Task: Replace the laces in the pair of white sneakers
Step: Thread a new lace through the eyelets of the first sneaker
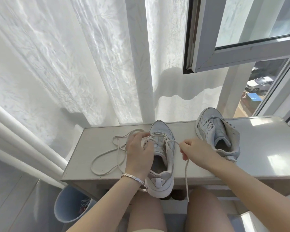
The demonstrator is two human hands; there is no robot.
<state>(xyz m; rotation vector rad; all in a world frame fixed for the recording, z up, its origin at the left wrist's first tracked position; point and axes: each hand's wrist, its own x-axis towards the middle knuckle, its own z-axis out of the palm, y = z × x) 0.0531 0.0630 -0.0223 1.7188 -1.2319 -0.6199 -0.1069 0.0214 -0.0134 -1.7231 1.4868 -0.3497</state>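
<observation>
white lace (107,153) is crossing the near sneaker (162,164), which is sitting at the bench top's (266,148) front edge, heel overhanging. the lace is seemingly being worked through the eyelets, and a steady pull is looking due next. the right hand (196,149) is pinching the lace's right end while the left hand (137,151), apart from it, is gripping the sneaker's left side.

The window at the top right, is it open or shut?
Open. The window sash is swung inward, and a car outside shows through the gap below it.
</observation>
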